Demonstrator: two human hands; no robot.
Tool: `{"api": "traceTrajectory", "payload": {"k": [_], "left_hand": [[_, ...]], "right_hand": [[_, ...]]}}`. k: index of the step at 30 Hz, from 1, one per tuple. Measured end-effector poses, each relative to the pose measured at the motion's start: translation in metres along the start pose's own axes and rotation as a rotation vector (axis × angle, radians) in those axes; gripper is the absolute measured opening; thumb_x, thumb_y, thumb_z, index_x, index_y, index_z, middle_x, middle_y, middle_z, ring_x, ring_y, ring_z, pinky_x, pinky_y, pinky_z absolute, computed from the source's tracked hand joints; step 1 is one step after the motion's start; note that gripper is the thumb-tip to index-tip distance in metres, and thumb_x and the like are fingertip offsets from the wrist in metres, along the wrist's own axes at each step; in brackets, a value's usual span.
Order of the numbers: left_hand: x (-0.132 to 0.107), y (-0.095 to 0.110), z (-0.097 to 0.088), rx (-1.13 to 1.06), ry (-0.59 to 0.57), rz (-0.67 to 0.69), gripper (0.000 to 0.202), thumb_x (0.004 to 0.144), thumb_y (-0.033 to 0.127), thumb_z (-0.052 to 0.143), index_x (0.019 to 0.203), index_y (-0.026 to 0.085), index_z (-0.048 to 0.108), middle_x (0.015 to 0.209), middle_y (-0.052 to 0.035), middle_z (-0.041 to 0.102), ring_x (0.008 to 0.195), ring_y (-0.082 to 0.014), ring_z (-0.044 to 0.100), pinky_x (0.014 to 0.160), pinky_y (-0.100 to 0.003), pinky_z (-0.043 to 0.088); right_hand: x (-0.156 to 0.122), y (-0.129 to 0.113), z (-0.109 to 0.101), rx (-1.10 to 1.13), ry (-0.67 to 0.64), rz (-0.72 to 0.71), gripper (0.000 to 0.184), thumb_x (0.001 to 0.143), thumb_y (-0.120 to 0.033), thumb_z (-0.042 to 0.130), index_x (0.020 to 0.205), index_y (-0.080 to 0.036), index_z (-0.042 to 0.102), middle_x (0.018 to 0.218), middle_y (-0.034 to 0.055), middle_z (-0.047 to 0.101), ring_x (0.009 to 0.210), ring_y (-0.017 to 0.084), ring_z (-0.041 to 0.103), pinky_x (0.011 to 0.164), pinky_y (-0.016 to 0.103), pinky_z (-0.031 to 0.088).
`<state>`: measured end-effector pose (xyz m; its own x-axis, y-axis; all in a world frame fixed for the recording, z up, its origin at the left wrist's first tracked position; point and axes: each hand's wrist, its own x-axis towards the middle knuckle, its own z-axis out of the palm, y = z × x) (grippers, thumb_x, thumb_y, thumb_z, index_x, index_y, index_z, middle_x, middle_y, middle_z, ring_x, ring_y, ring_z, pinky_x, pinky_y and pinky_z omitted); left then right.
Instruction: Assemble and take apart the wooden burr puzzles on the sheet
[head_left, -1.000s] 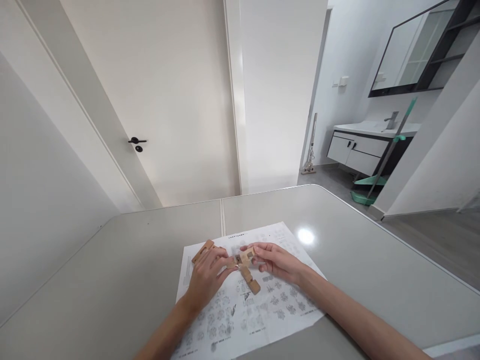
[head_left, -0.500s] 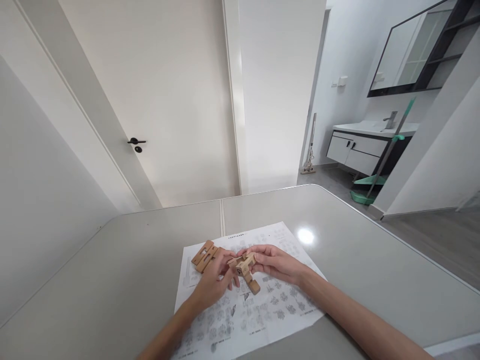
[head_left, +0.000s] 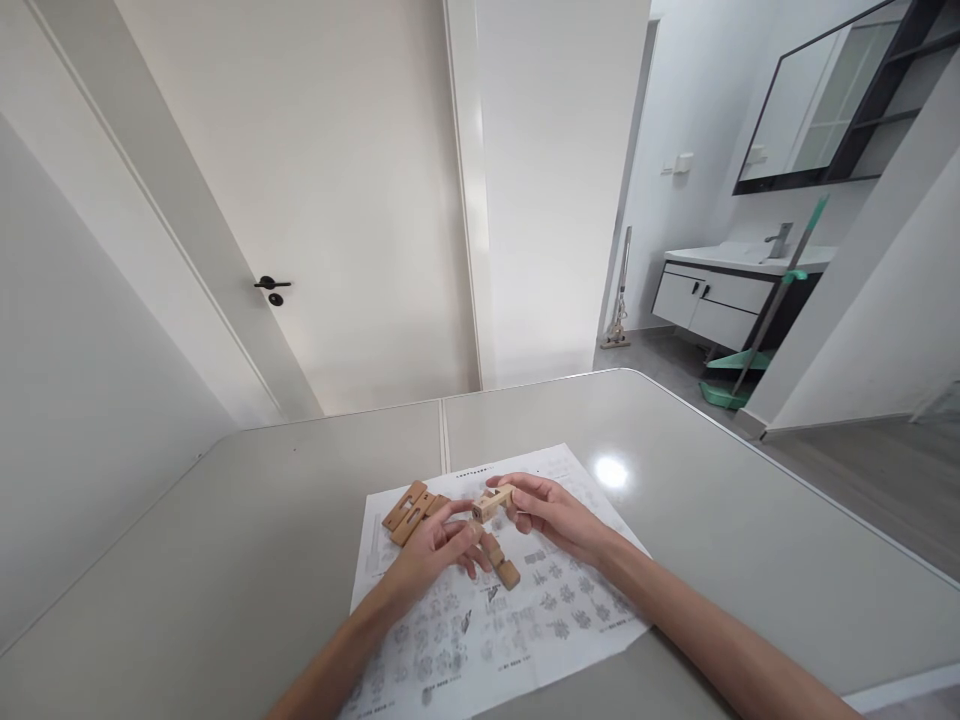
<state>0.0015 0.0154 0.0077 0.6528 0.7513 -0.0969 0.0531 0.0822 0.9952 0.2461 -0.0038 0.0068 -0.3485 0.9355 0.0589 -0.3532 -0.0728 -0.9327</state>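
As we look down over a pale grey table (head_left: 262, 530), both our forearms reach in from the bottom edge, angled inward so that our bare hands meet just right of centre above a printed white sheet (head_left: 517, 628). Our right hand (head_left: 553, 516) comes in from the lower right with the wrist nearly straight and the back of the hand turned up; its thumb and fingers pinch the right end of a notched, light wooden block (head_left: 493, 503), which they hold tilted, its left end lower. Our left hand (head_left: 435, 552) comes from the lower left, its wrist bent slightly inward and fingers curved toward the same block. Its index fingertip and thumb lie at the block's left end with a narrow gap between them; we cannot tell whether they grip it or only touch it. Its other fingers curl loosely below, over the sheet.

Just below the held block, a second notched wooden piece (head_left: 504, 567) lies slanted on the paper. Beyond our left hand, flat slotted wooden pieces (head_left: 406, 525) lie side by side near the sheet's upper left corner. Small grey diagrams cover much of the paper. Past the table stands a white door (head_left: 337, 220) with a black handle (head_left: 273, 283).
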Motion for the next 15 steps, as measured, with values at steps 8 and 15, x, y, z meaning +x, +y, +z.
{"api": "traceTrajectory", "payload": {"k": [8, 15], "left_hand": [[0.0, 0.003, 0.003, 0.042, -0.029, -0.003, 0.089, 0.093, 0.046, 0.07, 0.161, 0.033, 0.015, 0.104, -0.0081, 0.075, 0.09, -0.0267, 0.078, 0.06, -0.027, 0.055], [0.002, -0.005, -0.001, 0.064, -0.027, 0.027, 0.083, 0.09, 0.042, 0.073, 0.157, 0.028, 0.027, 0.108, -0.0122, 0.074, 0.083, -0.0275, 0.079, 0.055, -0.027, 0.057]], "right_hand": [[0.002, 0.003, 0.005, -0.157, 0.071, -0.026, 0.046, 0.08, -0.06, 0.077, 0.107, -0.023, 0.072, 0.091, 0.0015, 0.066, 0.06, 0.01, 0.048, 0.064, 0.027, 0.043], [0.001, 0.011, 0.011, -0.289, 0.063, -0.06, 0.044, 0.082, -0.058, 0.076, 0.109, -0.023, 0.072, 0.075, -0.0001, 0.066, 0.06, 0.013, 0.053, 0.055, 0.025, 0.041]]}}
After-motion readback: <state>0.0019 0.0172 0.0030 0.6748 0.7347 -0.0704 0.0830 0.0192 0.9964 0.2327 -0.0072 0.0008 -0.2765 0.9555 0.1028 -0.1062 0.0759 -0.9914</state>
